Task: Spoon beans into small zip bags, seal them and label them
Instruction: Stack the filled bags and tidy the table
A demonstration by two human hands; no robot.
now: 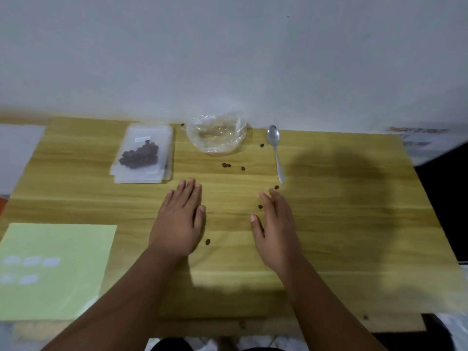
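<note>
A small zip bag holding dark beans and bearing a white label lies on a stack of clear zip bags at the back left. A crumpled clear plastic bag sits at the back centre. A metal spoon lies to its right, bowl toward the wall. Several loose beans are scattered on the wooden table. My left hand rests flat on the table, fingers straight, holding nothing. My right hand lies flat too, fingertips just short of the spoon's handle.
A pale green label sheet with a few white stickers lies at the front left. A white wall rises right behind the table. Dark objects and papers stand off the table's right edge.
</note>
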